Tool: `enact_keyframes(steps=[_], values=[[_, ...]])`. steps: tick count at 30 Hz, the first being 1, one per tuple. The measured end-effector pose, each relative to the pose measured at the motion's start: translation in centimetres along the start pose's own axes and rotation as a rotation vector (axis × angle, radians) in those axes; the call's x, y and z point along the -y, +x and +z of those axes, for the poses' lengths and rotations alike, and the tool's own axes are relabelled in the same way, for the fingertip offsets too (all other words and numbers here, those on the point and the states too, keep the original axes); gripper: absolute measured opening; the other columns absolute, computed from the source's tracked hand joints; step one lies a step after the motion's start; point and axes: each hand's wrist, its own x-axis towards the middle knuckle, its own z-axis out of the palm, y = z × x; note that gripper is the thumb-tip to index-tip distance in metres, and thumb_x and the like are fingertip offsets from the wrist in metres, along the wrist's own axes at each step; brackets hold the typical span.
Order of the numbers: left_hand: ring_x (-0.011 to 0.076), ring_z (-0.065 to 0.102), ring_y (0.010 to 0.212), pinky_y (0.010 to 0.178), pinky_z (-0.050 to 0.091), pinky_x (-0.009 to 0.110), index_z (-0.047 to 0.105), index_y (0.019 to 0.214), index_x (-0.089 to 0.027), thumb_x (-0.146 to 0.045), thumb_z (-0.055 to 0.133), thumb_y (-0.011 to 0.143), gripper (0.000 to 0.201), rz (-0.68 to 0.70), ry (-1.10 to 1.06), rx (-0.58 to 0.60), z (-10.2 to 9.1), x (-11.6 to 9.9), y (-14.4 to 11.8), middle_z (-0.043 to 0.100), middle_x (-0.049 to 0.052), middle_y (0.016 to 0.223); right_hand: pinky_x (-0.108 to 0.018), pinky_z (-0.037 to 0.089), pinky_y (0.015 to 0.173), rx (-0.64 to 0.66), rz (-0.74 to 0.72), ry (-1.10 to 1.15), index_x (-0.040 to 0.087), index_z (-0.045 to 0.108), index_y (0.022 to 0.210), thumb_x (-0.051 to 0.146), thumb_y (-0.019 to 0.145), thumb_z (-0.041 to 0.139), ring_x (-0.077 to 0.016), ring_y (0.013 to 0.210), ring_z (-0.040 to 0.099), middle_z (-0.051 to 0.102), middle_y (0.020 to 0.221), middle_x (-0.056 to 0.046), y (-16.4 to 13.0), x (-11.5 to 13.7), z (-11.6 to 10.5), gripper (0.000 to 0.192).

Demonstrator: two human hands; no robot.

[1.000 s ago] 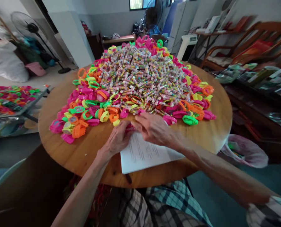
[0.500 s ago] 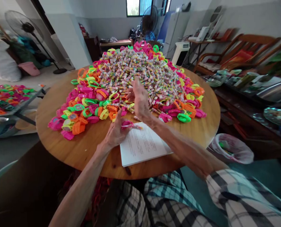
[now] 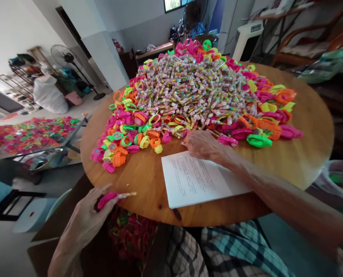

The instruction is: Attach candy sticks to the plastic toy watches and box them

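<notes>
while the left hand (image 3: 86, 215) hangs off the near edge of the round bench (image 3: 137, 181), its fingers are closed around a pink toy (image 3: 108, 199) with a thin candy stick (image 3: 127, 195) standing out of it toward the right. the right hand (image 3: 202, 144) rests at the near foot of the candy pile (image 3: 194, 88), just above a white paper (image 3: 197, 179); its fingers are curled down among the pieces, and i cannot tell if they already pinch something. around the pile lies a ring of bright toys (image 3: 125, 134) in pink, orange, green and yellow. the pink toy looks like thin moulded plastic, so i judge it very light and rather stiff, with a little spring in the strap. it should be taken by the thick body, not by the strap end. the stick is wrapped in shiny film, so it may be slippery and could snap if bent; a soft pinch near its middle seems best. below the left hand, more toys (image 3: 131, 234) lie in a dark place under the bench.
</notes>
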Motion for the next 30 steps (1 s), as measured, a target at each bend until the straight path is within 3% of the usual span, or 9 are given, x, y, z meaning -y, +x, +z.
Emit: enact_keyframes(steps=[3,7,10,14,17,20,24,26,30], values=[[0.0251,0.076,0.089,0.072,0.063,0.035,0.075,0.119,-0.018,-0.056,0.071,0.088,0.049,-0.023,0.057,-0.076,0.7,-0.4,1.9,0.079,0.010,0.112,-0.034,0.045,0.065,0.060,-0.014,-0.051,0.012,0.078,0.092,0.017,0.094,0.054,-0.0264,0.082,0.071,0.077,0.090,-0.016,0.2,0.2,-0.2,0.025],[0.0229,0.076,0.089,0.081,0.061,0.034,0.073,0.127,-0.018,-0.053,0.068,0.091,0.050,0.005,-0.076,-0.135,5.2,-4.5,7.8,0.079,0.009,0.106,-0.037,0.050,0.073,0.130,-0.024,-0.016,0.012,0.078,0.100,0.030,0.102,0.050,-0.0294,0.093,0.073,0.078,0.099,-0.018,0.3,0.0,-0.5,0.033],[0.0221,0.072,0.078,0.077,0.056,0.034,0.073,0.128,-0.018,-0.054,0.068,0.091,0.052,0.027,0.034,-0.077,8.7,-7.7,12.5,0.078,0.007,0.090,-0.038,0.052,0.082,0.163,0.017,0.029,0.012,0.078,0.109,0.042,0.105,0.049,-0.0301,0.101,0.073,0.077,0.105,-0.019,0.4,-0.1,-1.0,0.041],[0.0275,0.071,0.087,0.076,0.051,0.036,0.078,0.119,-0.021,-0.057,0.068,0.089,0.047,-0.003,0.211,-0.034,11.5,-9.8,16.3,0.077,0.010,0.094,-0.038,0.052,0.091,0.164,0.014,0.086,0.013,0.076,0.115,0.043,0.104,0.052,-0.0286,0.108,0.071,0.076,0.110,-0.019,0.6,0.0,-1.4,0.041],[0.0265,0.070,0.085,0.074,0.050,0.035,0.081,0.108,-0.020,-0.051,0.068,0.090,0.038,-0.012,0.208,-0.067,12.2,-9.3,17.2,0.077,0.009,0.088,-0.037,0.053,0.086,0.168,-0.024,0.106,0.012,0.077,0.113,0.036,0.102,0.054,-0.0290,0.104,0.071,0.076,0.107,-0.019,0.9,0.3,-1.3,0.035],[0.0230,0.070,0.077,0.071,0.052,0.034,0.077,0.122,-0.018,-0.047,0.070,0.088,0.045,0.015,0.093,-0.138,12.2,-7.7,17.3,0.077,0.007,0.088,-0.037,0.052,0.080,0.156,-0.032,0.114,0.012,0.076,0.114,0.027,0.099,0.056,-0.0294,0.102,0.072,0.076,0.106,-0.019,1.3,0.4,-0.8,0.029],[0.0255,0.074,0.101,0.084,0.059,0.037,0.070,0.135,-0.016,-0.050,0.076,0.085,0.060,0.145,-0.139,-0.213,11.5,-6.6,16.4,0.078,0.012,0.119,-0.033,0.049,0.078,0.104,-0.052,0.105,0.012,0.076,0.112,0.015,0.095,0.055,-0.0265,0.100,0.070,0.076,0.106,-0.018,1.4,0.4,-0.1,0.027],[0.0254,0.074,0.108,0.090,0.061,0.037,0.072,0.132,-0.017,-0.048,0.079,0.085,0.057,0.198,-0.240,-0.185,11.2,-7.3,15.6,0.076,0.012,0.126,-0.031,0.046,0.076,0.051,-0.088,0.090,0.011,0.076,0.108,0.011,0.094,0.053,-0.0246,0.098,0.069,0.076,0.104,-0.018,1.2,0.3,0.0,0.027],[0.0232,0.076,0.102,0.087,0.063,0.034,0.074,0.128,-0.018,-0.042,0.079,0.086,0.048,0.283,-0.359,-0.017,11.1,-9.5,14.2,0.078,0.010,0.123,-0.029,0.040,0.073,-0.043,-0.151,0.144,0.011,0.076,0.097,0.011,0.095,0.052,-0.0197,0.089,0.064,0.075,0.100,-0.015,0.3,-0.3,-0.6,0.024]])
